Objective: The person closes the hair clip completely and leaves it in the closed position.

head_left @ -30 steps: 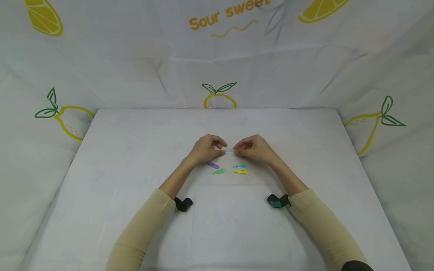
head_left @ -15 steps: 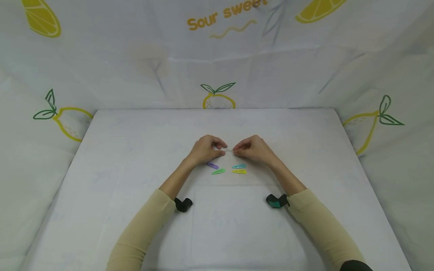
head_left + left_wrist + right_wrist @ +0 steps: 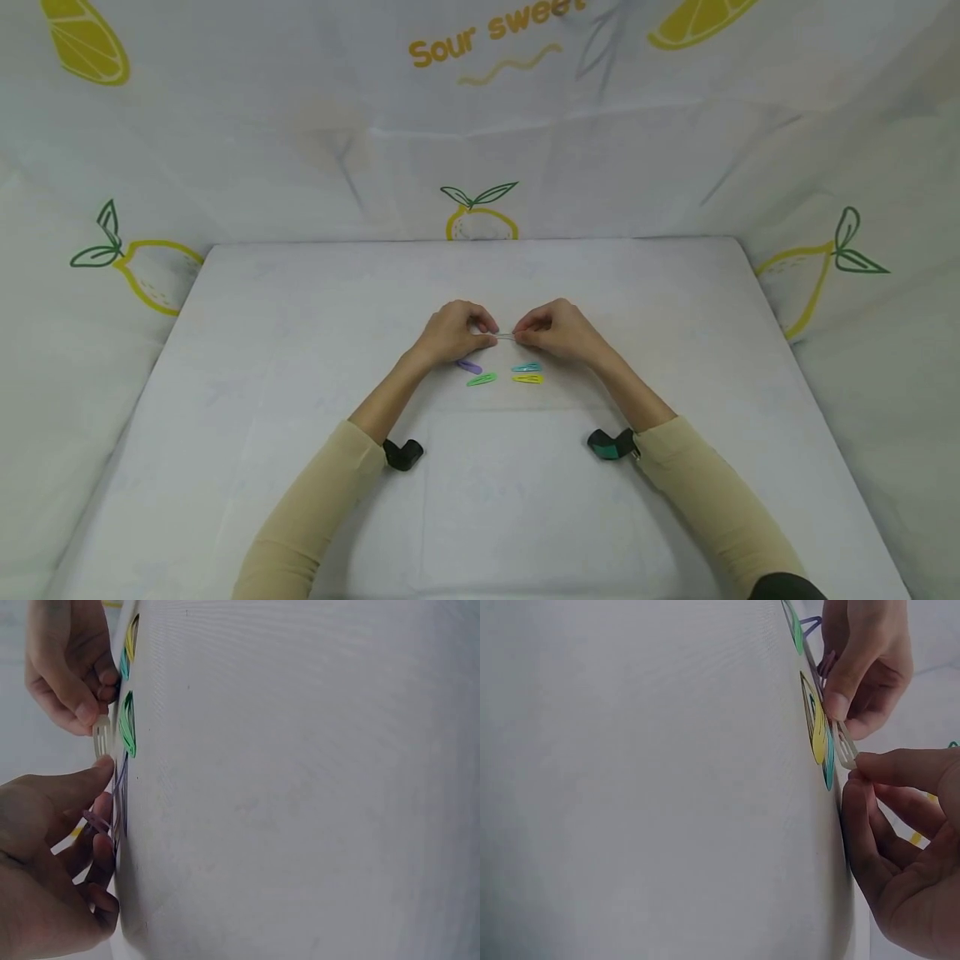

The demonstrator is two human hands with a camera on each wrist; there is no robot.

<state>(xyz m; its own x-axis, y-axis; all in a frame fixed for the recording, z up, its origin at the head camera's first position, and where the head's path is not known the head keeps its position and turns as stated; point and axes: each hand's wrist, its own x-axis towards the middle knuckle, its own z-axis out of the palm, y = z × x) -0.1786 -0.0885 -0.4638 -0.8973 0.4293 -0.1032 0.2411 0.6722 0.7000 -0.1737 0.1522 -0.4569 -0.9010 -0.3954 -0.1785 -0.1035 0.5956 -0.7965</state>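
Note:
A whitish snap hair clip (image 3: 845, 746) spans the gap between both hands just above the table. My left hand (image 3: 454, 328) pinches one end between thumb and finger, and my right hand (image 3: 557, 330) pinches the other. Nearer the sleeves lie a purple hair clip (image 3: 469, 367), a green one (image 3: 482, 379), a blue one (image 3: 527, 367) and a yellow one (image 3: 527, 379). The purple clip is beside the left hand. In the left wrist view, a purple-pink piece (image 3: 97, 823) shows among the left fingers; whether they touch it I cannot tell.
A white cloth covers the table (image 3: 480, 517). White curtains (image 3: 300, 167) printed with lemons rise behind it and on both sides. A black wrist camera (image 3: 403, 455) sits at the left cuff, another black camera (image 3: 611, 445) at the right.
The whitish clip's thin strips looked slanted toward each other before and lie nearly parallel now. Both hands stay almost in place, and the whole head view has shifted slightly.

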